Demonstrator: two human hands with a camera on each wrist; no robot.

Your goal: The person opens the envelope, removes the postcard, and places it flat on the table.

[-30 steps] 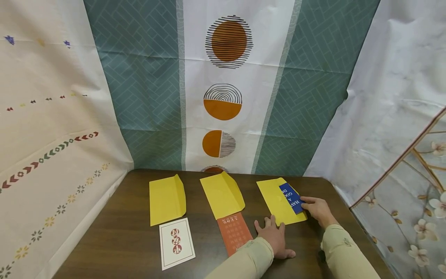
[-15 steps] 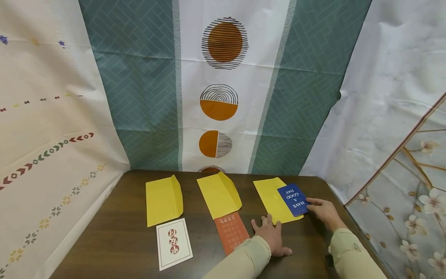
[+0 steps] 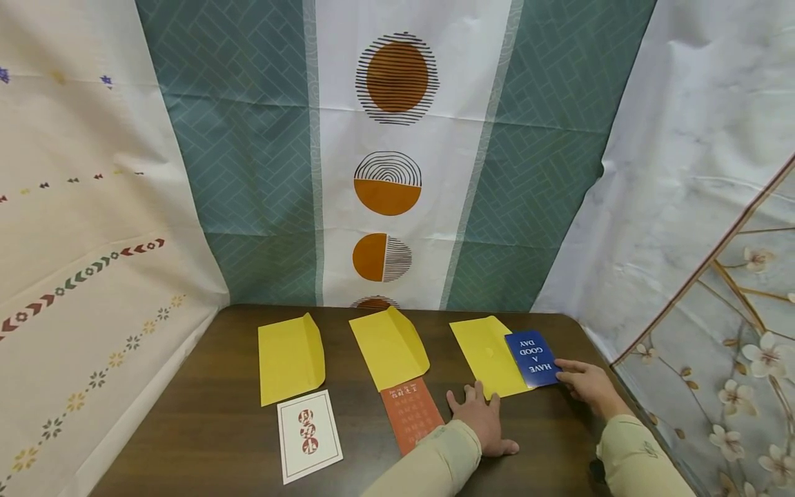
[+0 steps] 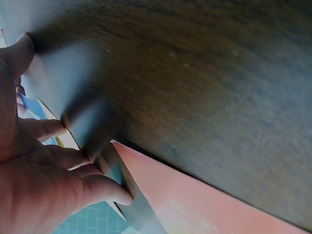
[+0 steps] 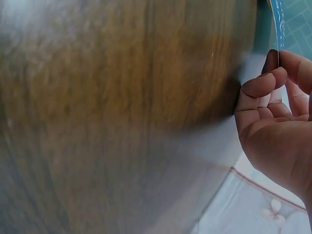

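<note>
My right hand (image 3: pixel 586 388) pinches the right edge of a blue card (image 3: pixel 533 359) printed "HAVE A GOOD DAY". In the right wrist view, the card (image 5: pixel 278 22) is seen edge-on between thumb and fingertips. Its left edge lies over the right side of a yellow envelope (image 3: pixel 484 355). My left hand (image 3: pixel 479 422), fingers spread, rests on the table with its fingertips by that envelope's lower edge; whether they touch it I cannot tell. Just left of this hand lies a red card (image 3: pixel 410 413), partly hidden by the left sleeve.
Two more yellow envelopes with raised flaps, a middle one (image 3: pixel 386 348) and a left one (image 3: pixel 287 360), lie along the back of the brown table (image 3: pixel 205 428). A white card (image 3: pixel 309 436) with red print sits below the left envelope. Patterned cloths hang around the table.
My right hand has drawn the blue card to the right, out of the right-hand yellow envelope, so its whole printed face now shows. My left hand has stayed in place.
</note>
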